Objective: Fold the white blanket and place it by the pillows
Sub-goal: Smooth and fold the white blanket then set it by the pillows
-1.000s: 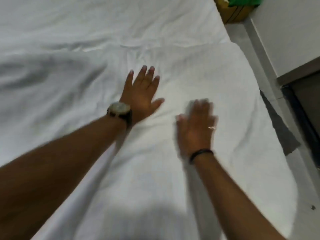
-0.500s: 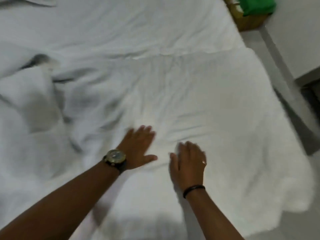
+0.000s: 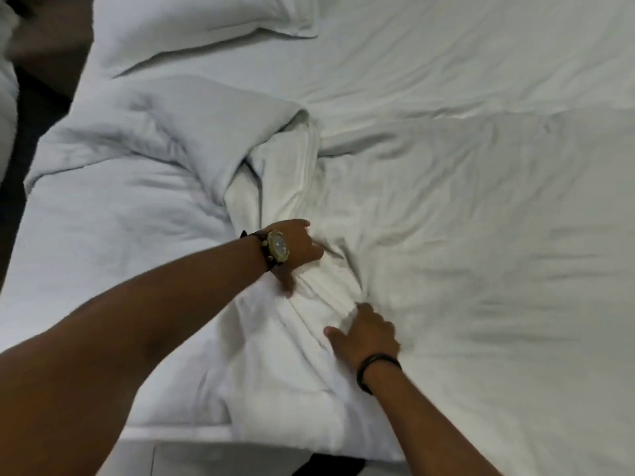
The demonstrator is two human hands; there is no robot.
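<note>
Head view: white blanket [image 3: 429, 214] spread rumpled over the bed [image 3: 446, 56], bunched into ridges near the middle and heaped in a thicker fold toward the left. Left hand [image 3: 298, 250], wristwatch [image 3: 277, 250] on the wrist, pressed down into the bunched cloth, fingers curled into the folds and gripping them, thumb pointing down along a crease. Right hand [image 3: 366, 333], dark band [image 3: 376, 367] on the wrist, just beside and below the left one, fingers bent over a gathered ridge of the same blanket and pinching it, thumb stretched out to the left on the cloth. Both forearms entering from the bottom edge. White pillow [image 3: 192, 25] at the top left, well apart from both hands, lying flat on the bed. Dark floor [image 3: 34, 97] along the left side of the bed.
</note>
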